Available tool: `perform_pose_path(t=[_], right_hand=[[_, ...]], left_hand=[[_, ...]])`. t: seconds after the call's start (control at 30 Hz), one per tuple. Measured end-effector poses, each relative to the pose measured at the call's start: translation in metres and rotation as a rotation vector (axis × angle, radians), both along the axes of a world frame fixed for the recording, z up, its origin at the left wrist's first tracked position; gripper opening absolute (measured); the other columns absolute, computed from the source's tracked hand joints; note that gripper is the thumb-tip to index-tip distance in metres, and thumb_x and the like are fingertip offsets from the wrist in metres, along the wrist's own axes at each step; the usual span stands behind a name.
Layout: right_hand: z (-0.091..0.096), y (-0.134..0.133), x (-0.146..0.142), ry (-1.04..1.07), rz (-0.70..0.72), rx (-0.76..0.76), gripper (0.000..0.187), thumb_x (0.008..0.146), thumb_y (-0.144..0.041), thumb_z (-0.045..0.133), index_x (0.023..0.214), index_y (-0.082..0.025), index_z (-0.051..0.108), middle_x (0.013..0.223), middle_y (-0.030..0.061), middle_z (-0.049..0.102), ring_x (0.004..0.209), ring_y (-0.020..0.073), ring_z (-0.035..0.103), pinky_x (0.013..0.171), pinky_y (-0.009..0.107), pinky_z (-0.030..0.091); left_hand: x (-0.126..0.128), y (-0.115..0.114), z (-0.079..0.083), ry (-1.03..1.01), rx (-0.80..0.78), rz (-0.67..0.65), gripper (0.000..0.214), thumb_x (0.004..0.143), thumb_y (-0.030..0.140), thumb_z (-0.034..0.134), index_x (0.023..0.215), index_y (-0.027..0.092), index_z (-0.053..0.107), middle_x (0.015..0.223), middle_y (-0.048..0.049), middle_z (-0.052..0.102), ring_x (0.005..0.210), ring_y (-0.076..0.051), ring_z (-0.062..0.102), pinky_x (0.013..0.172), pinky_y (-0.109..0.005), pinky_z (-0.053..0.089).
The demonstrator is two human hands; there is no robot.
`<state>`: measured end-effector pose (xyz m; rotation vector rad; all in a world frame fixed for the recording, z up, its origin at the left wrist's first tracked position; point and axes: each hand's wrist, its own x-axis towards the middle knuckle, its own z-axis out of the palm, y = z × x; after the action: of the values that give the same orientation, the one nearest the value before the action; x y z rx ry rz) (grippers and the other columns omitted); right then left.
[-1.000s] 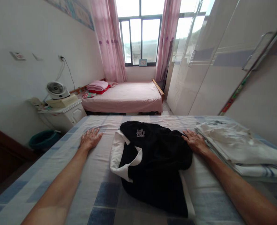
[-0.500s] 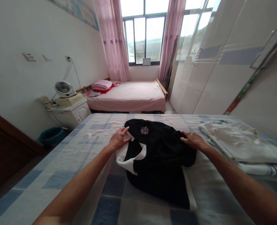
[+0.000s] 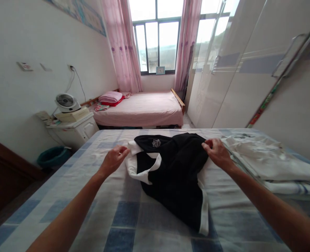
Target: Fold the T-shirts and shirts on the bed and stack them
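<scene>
A black shirt (image 3: 175, 175) with a white collar (image 3: 154, 167), white trim and a small embroidered emblem lies partly folded on the bed in front of me. My left hand (image 3: 115, 159) has thumb and fingers pinched together at the outer corner of the collar. On the opposite side, my right hand (image 3: 217, 153) pinches the black cloth at the shirt's upper right edge. From there the lower part hangs toward me in a slanting fold, ending in a white-trimmed edge.
A checked sheet (image 3: 128, 213) covers the bed. Folded white cloths (image 3: 270, 157) are stacked at the right. Beyond stands a pink bed (image 3: 144, 108), with a nightstand (image 3: 78, 127) carrying a fan (image 3: 67, 101) at left and a wardrobe (image 3: 228, 87) at right.
The shirt's right side has been drawn up and narrowed, and its lower edge has shifted left. My left hand has moved outward to the collar's corner. The view has turned slightly right.
</scene>
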<state>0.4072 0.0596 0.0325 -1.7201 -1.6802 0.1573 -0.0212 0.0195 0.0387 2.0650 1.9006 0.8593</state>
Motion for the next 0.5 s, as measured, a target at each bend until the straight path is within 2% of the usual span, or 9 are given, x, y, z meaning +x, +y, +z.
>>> perform_pose_path(t=[0.03,0.1,0.17,0.23,0.3,0.37,0.43,0.5], right_hand=[[-0.006,-0.024,-0.003,-0.033,0.116,-0.12,0.035,0.084,-0.053,0.044,0.087,-0.022,0.06,0.089,0.0095,0.063,0.087,0.0253,0.059,0.082,0.039,0.045],[-0.014,-0.07,-0.009,-0.078,0.403,-0.359,0.036,0.086,-0.056,0.044,0.081,-0.024,0.061,0.084,0.0058,0.063,0.076,0.0209,0.059,0.072,0.034,0.046],[-0.021,-0.107,-0.018,-0.15,0.499,-0.432,0.03,0.077,-0.053,0.059,0.085,-0.025,0.062,0.09,0.0063,0.063,0.08,0.0222,0.059,0.073,0.035,0.047],[-0.028,-0.126,-0.027,-0.222,0.465,-0.382,0.025,0.069,-0.042,0.068,0.086,-0.025,0.061,0.093,0.008,0.062,0.086,0.0255,0.059,0.077,0.037,0.047],[-0.034,-0.127,-0.033,-0.237,0.43,-0.313,0.013,0.07,-0.031,0.064,0.081,-0.025,0.059,0.09,0.0082,0.062,0.087,0.0266,0.058,0.078,0.039,0.046],[-0.034,-0.114,-0.035,-0.161,0.437,-0.277,0.004,0.075,-0.026,0.055,0.077,-0.025,0.058,0.084,0.0072,0.061,0.08,0.0249,0.059,0.074,0.038,0.046],[-0.023,-0.093,-0.03,-0.02,0.402,-0.189,0.007,0.077,-0.029,0.053,0.078,-0.025,0.058,0.085,0.0073,0.062,0.078,0.024,0.059,0.071,0.038,0.046],[0.003,-0.075,-0.023,0.152,0.322,-0.015,0.01,0.077,-0.034,0.054,0.08,-0.025,0.059,0.097,0.0078,0.064,0.087,0.0251,0.06,0.076,0.038,0.047]], left_hand=[[0.002,-0.016,0.0,-0.037,-0.066,-0.166,0.032,0.087,0.044,0.047,0.093,0.019,0.067,0.101,-0.0089,0.066,0.093,-0.022,0.061,0.082,-0.029,0.047],[0.009,-0.044,-0.004,-0.08,-0.166,-0.39,0.033,0.079,0.045,0.061,0.103,0.023,0.068,0.117,-0.0082,0.063,0.105,-0.024,0.058,0.09,-0.03,0.044],[0.019,-0.061,-0.012,-0.109,-0.194,-0.478,0.036,0.072,0.04,0.071,0.104,0.026,0.07,0.123,-0.0075,0.061,0.111,-0.026,0.055,0.097,-0.032,0.041],[0.027,-0.065,-0.021,-0.148,-0.158,-0.458,0.022,0.073,0.035,0.069,0.092,0.026,0.073,0.114,-0.0072,0.065,0.107,-0.026,0.057,0.096,-0.033,0.041],[0.034,-0.057,-0.024,-0.222,-0.103,-0.378,0.016,0.079,0.035,0.062,0.082,0.024,0.074,0.1,-0.007,0.068,0.098,-0.024,0.059,0.091,-0.032,0.042],[0.039,-0.042,-0.019,-0.339,-0.077,-0.286,0.024,0.082,0.039,0.057,0.081,0.021,0.073,0.086,-0.006,0.068,0.085,-0.022,0.06,0.081,-0.029,0.045],[0.043,-0.025,-0.002,-0.486,-0.051,-0.199,0.03,0.082,0.043,0.057,0.081,0.018,0.072,0.074,-0.0038,0.065,0.074,-0.019,0.058,0.069,-0.026,0.044],[0.044,-0.011,0.021,-0.633,0.004,-0.132,0.033,0.079,0.046,0.059,0.084,0.016,0.071,0.068,-0.0016,0.061,0.065,-0.015,0.052,0.06,-0.023,0.04]])
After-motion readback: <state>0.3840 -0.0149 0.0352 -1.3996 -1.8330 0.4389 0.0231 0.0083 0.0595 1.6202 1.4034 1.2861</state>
